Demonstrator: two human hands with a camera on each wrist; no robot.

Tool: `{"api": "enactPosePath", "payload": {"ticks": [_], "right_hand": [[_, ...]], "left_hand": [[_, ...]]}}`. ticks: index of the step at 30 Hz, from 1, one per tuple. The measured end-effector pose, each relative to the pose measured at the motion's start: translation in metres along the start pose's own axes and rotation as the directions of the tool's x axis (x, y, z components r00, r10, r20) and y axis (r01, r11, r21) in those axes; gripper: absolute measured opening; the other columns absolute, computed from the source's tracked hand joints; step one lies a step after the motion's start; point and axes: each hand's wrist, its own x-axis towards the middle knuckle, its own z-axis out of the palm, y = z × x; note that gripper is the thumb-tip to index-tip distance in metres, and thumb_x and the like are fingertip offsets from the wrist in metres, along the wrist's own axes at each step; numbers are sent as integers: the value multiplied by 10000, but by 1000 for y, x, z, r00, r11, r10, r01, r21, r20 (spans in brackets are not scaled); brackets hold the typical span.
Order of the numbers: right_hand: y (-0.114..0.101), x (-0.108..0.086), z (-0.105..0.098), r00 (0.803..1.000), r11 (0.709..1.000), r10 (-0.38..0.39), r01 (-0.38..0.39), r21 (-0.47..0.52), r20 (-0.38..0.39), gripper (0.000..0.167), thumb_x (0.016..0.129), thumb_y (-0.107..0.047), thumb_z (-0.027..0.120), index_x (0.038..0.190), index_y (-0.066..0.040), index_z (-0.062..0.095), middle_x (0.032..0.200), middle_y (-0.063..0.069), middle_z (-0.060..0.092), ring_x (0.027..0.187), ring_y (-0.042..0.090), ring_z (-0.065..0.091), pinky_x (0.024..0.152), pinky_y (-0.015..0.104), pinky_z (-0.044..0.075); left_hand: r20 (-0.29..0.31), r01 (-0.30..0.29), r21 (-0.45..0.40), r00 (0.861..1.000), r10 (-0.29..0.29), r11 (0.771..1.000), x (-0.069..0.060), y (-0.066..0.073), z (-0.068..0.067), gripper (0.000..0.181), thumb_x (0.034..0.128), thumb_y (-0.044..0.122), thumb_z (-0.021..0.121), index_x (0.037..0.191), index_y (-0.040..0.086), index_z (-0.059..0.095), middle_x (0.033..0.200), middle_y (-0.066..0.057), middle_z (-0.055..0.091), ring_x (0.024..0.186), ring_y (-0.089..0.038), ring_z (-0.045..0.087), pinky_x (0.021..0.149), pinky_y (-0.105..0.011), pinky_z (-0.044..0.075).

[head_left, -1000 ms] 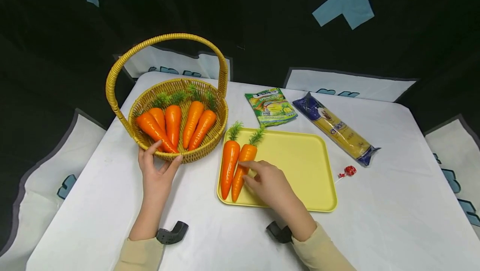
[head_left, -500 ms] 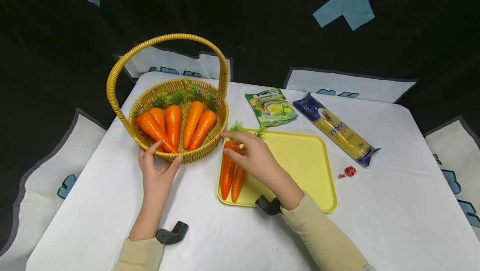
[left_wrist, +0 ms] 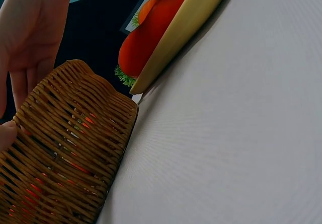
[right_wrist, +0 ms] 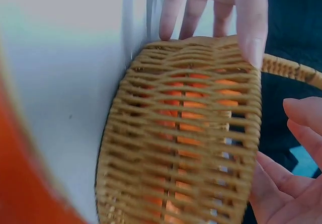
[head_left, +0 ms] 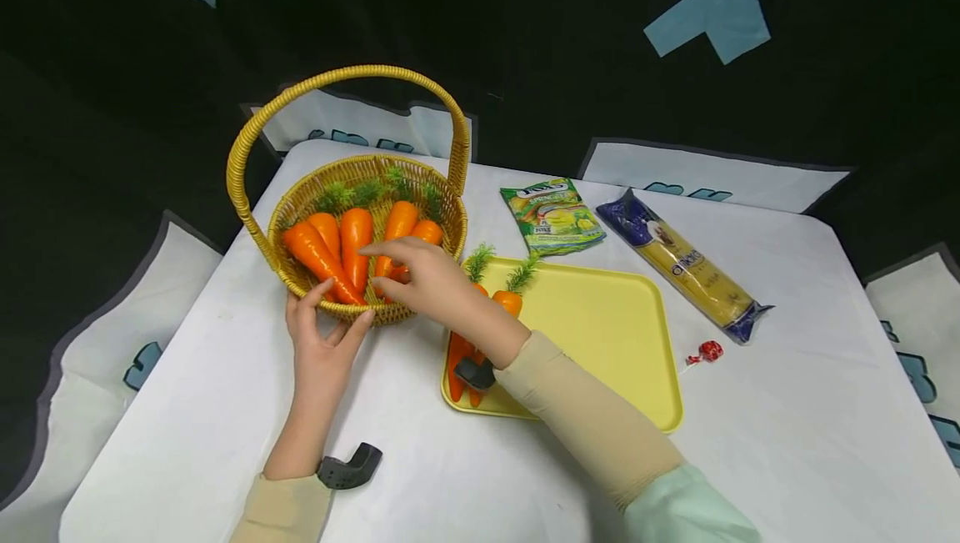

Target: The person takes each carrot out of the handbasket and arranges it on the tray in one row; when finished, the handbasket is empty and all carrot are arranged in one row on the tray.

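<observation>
Head view: left hand (head_left: 324,353) gripped basket (head_left: 396,312) of carrots (head_left: 356,238); right hand (head_left: 431,278), unclenched, overhung it; tray's (head_left: 600,326) left edge bore two.

The white table (head_left: 795,434) is backed on the far side by a black backdrop (head_left: 540,34), on which pale blue shapes (head_left: 716,5) are seen. White panels (head_left: 750,165), edged in dark grey, are visible left, far and right, printed with blue marks (head_left: 665,188) (partly hidden).
</observation>
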Motion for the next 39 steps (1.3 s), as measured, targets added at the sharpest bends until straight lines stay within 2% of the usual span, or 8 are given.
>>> {"api": "enactPosePath", "payload": {"ticks": [1, 8, 13, 20, 26, 32, 39], "right_hand": [[-1, 4, 2, 1000, 1000, -4, 4, -2, 9, 389, 942, -219, 639, 1326, -177, 594, 1287, 12, 591, 1053, 186, 580, 808, 206, 458], [-8, 23, 16, 997, 1000, 3, -2, -19, 74, 380, 940, -200, 639, 1318, -183, 601, 1242, 29, 602, 827, 173, 550, 656, 186, 429], [-10, 32, 25, 993, 999, 9, -3, -46, 114, 391, 941, -188, 640, 1329, -180, 592, 1265, 47, 584, 924, 174, 552, 670, 178, 428], [-11, 38, 35, 989, 998, 13, -4, -60, 147, 396, 940, -214, 644, 1331, -179, 587, 1163, 45, 593, 846, 140, 519, 635, 174, 427], [-14, 42, 40, 982, 997, 28, -13, -80, 188, 401, 941, -191, 632, 1339, -199, 583, 1165, 33, 574, 848, 114, 498, 653, 179, 421], [-16, 45, 42, 977, 994, 49, -27, -110, 206, 380, 948, -177, 608, 1326, -225, 602, 1189, 27, 583, 881, 100, 496, 670, 172, 419], [-15, 50, 45, 969, 992, 68, -40, -121, 238, 381, 950, -166, 606, 1326, -235, 605, 1163, -15, 616, 873, 95, 486, 653, 168, 404]], "left_hand": [[-2, -1, -1, 1000, 1, 1000, 0, 0, 0, 619, 869, 48, 711, 1403, 101, 402, 1577, -35, -51, 1390, -221, 200, 962, -523, 429], [2, 5, -14, 1000, -5, 1000, 0, 0, -1, 605, 873, 39, 702, 1398, 90, 405, 1579, -43, -69, 1404, -245, 180, 972, -543, 415], [1, 8, -8, 1000, -8, 1000, 0, 0, -1, 607, 869, 20, 699, 1394, 84, 402, 1580, -41, -77, 1420, -243, 136, 969, -565, 406], [1, 3, -15, 1000, -3, 1000, 0, -1, 0, 592, 866, 3, 698, 1377, 74, 409, 1579, -45, -88, 1407, -248, 187, 956, -545, 422], [-2, 10, 2, 1000, -10, 1000, -1, -1, -1, 596, 865, -1, 695, 1379, 77, 404, 1578, -56, -93, 1394, -244, 219, 943, -527, 433], [-3, 7, 13, 1000, -7, 1000, 0, -1, -1, 602, 860, 9, 706, 1379, 82, 408, 1578, -44, -88, 1401, -204, 198, 929, -485, 451], [-1, 5, 10, 1000, -5, 1000, 0, -2, -1, 600, 865, 11, 702, 1383, 84, 409, 1579, -47, -93, 1411, -212, 171, 940, -496, 446]]}}
